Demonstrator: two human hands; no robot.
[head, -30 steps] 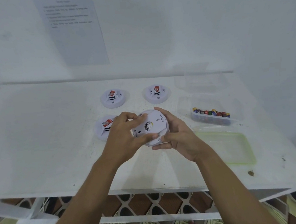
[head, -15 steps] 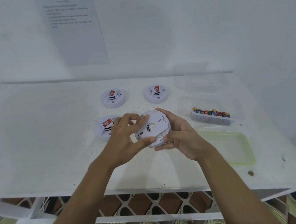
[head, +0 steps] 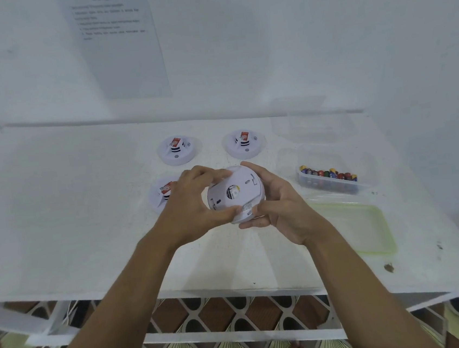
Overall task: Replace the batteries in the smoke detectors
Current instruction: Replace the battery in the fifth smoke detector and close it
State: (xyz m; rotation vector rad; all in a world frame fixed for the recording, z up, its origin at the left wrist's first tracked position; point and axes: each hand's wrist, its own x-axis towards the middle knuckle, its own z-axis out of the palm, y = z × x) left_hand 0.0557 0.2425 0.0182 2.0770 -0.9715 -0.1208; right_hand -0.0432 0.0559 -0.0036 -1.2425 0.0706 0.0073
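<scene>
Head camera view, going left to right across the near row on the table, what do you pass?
In order: smoke detector lying on the table → left hand → held smoke detector → right hand → clear tub of batteries. The green lid overlaps the tub, so it is left out.

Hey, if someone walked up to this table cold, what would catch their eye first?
The left hand and right hand grip a white smoke detector over the table's middle, its back facing the camera. Right of it, a clear tub of colourful batteries stands out on the white table.
</scene>
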